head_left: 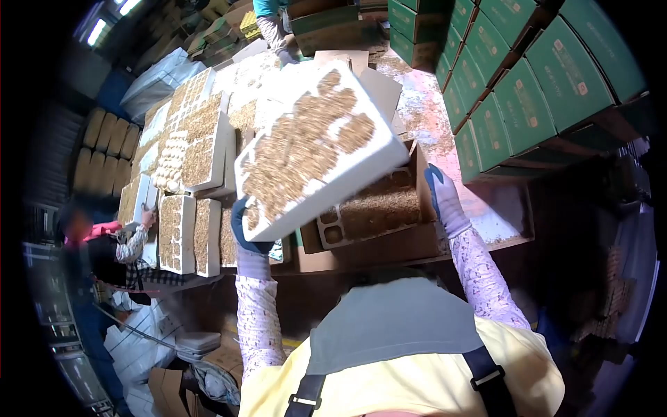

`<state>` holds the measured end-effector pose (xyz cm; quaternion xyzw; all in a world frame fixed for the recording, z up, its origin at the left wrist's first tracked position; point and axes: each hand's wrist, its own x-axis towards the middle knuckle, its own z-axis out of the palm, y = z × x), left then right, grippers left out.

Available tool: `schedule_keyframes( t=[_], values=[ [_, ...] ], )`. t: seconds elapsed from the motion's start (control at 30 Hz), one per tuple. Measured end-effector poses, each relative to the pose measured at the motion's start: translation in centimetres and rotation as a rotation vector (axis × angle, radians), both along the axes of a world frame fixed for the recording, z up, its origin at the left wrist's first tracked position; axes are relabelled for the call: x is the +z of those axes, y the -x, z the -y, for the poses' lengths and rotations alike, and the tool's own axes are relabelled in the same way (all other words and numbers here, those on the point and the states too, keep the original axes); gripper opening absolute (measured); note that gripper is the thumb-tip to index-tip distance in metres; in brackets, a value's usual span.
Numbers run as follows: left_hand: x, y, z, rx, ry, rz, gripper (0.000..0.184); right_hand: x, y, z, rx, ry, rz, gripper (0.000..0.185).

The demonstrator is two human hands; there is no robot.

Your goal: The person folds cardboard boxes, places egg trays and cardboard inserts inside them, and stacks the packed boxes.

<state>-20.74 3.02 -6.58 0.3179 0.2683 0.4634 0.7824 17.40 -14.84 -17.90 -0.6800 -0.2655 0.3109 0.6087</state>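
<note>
My left hand (251,233), in a dark blue glove, grips the near left corner of a white foam tray (347,184). The tray is tilted over an open cardboard box (361,260), and loose brown husk-like bits lie across its top. Inside the box sits another foam tray (379,208) with similar brown filling and a few round hollows showing. At the box's right wall is my right hand (445,197), also gloved, its fingers stretched out and apart from the raised tray. Whether it touches the wall I cannot tell.
Green cartons (514,104) are stacked at the right. More filled foam trays (198,160), one holding pale egg-like pieces (171,161), cover the table's left side. A person's hand (148,217) is at the left trays; another person's sleeve (273,33) shows at the far end.
</note>
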Motion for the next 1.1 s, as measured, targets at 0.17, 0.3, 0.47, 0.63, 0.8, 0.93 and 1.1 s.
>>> schedule_keyframes(
  t=[0.17, 0.3, 0.47, 0.63, 0.8, 0.93, 1.1],
  values=[
    [-3.0, -2.6, 2.4, -0.094, 0.362, -0.037, 0.021, 3.7, 1.2, 0.9, 0.011, -0.144, -0.447, 0.032],
    [-1.9, -3.7, 4.6, -0.176, 0.097, -0.299, 0.025, -1.5, -1.8, 0.5, 0.149, -0.201, -0.390, 0.040],
    [0.5, -5.7, 5.2, -0.164, 0.187, -0.354, 0.031, -0.3, -1.2, 1.0, 0.137, -0.109, -0.268, 0.037],
    [-2.4, -5.5, 4.8, -0.189, 0.030, -0.649, 0.055, 4.2, -0.7, 2.0, 0.169, 0.011, -0.092, 0.044],
    [-3.9, -5.7, 4.2, -0.254, -0.183, -1.130, 0.059, -1.2, -3.6, -0.3, 0.134, 0.015, -0.439, 0.037],
    [-4.2, -8.2, 5.4, -0.413, -0.528, -1.903, 0.047, -8.4, -11.5, -14.1, 0.121, 0.289, 0.569, 0.067],
    [-4.8, -11.4, 5.0, -0.738, -0.503, -2.182, 0.029, -16.1, -12.5, -25.5, 0.272, 0.144, 0.487, 0.059]
  ],
)
